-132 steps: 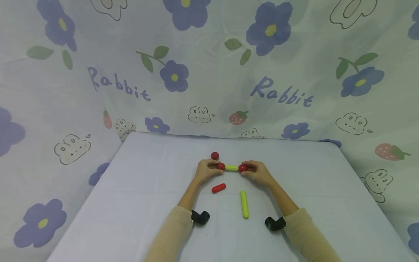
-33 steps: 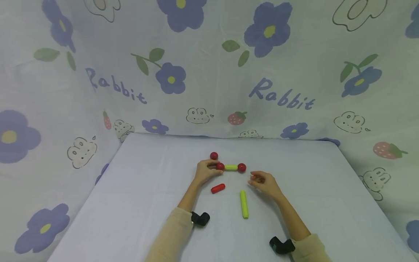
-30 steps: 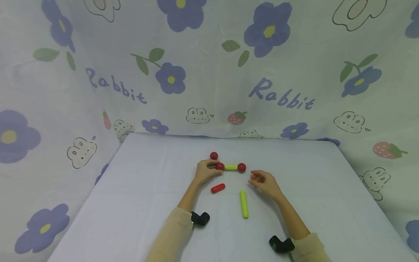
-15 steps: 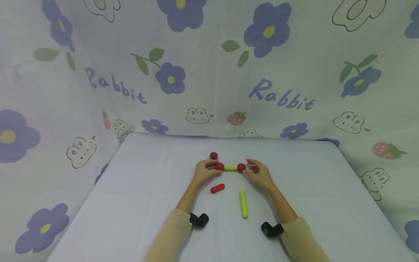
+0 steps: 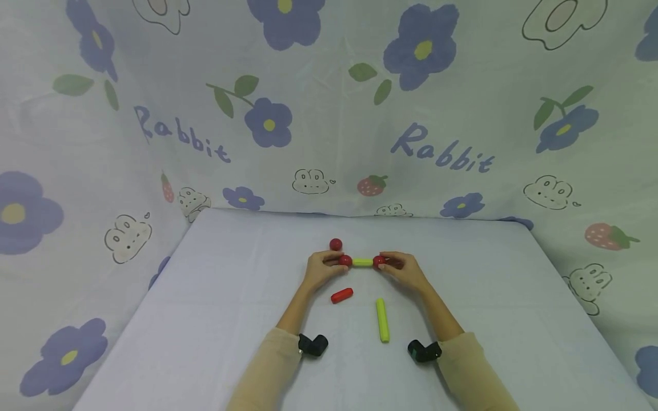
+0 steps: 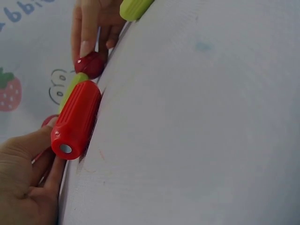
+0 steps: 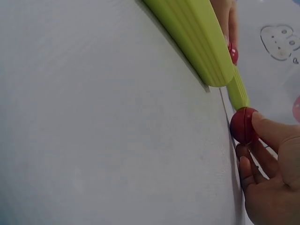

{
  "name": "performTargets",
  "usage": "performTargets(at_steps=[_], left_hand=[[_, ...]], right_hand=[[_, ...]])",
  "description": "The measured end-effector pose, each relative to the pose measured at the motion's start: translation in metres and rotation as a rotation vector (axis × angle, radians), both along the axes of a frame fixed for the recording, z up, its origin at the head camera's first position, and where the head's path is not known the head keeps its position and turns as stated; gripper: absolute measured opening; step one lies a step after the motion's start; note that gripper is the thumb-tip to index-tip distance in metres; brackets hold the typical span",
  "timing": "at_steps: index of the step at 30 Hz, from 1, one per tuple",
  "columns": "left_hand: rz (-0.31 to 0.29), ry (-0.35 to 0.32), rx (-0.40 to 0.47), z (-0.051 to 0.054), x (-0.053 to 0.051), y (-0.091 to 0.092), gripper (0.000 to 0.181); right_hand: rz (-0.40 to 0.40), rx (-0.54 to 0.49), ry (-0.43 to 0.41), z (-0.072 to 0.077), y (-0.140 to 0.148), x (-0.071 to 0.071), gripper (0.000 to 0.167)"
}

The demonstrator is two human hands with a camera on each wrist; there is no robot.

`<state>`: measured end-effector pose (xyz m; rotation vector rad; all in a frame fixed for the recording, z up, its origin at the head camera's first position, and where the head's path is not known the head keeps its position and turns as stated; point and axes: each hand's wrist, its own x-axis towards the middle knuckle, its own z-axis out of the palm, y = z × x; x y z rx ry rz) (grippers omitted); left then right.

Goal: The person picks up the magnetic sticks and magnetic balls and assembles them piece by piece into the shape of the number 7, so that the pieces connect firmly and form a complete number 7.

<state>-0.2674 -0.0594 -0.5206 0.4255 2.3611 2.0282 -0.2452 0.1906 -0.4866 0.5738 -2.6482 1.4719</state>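
- On my feed the left hand (image 5: 321, 269) grips one red ball (image 5: 345, 261); the right hand (image 5: 409, 272) pinches a second red ball (image 5: 379, 262).
- Between the two grips runs a short yellow-green rod (image 5: 362, 262), its ends meeting both balls.
- I judge the step in hand to be steadying or pressing that joint.
- Just beyond the left grip sits a loose red ball (image 5: 336, 244); on its near side lies a red grooved rod (image 5: 341, 295), and a longer yellow-green rod (image 5: 382, 321) lies nearer me than the right grip.
- Next, I'd want ball-rod alignment checked before either grip eases.
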Motion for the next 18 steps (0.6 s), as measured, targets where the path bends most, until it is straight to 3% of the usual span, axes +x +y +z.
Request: performTargets(at_steps=[5,7,13,18], left_hand=[[0.001,-0.002,0.001,0.001,0.000,0.000,0.038],[0.000,0.002,0.004,0.000,-0.001,0.001,0.038],[0.002,0.012,0.008,-0.001,-0.001,0.002,0.038],[0.011,-0.016,-0.007,0.001,0.001,0.002,0.038]], right_hand=[[-0.030,-0.022,0.003,-0.024,0.006,-0.013,0.036],[-0.051,-0.029,-0.014,-0.027,0.007,-0.013,0.038],[-0.182,-0.022,-0.125,-0.020,0.011,0.002,0.041],[-0.213,0.036,-0.217,-0.013,0.013,0.020,0.034]])
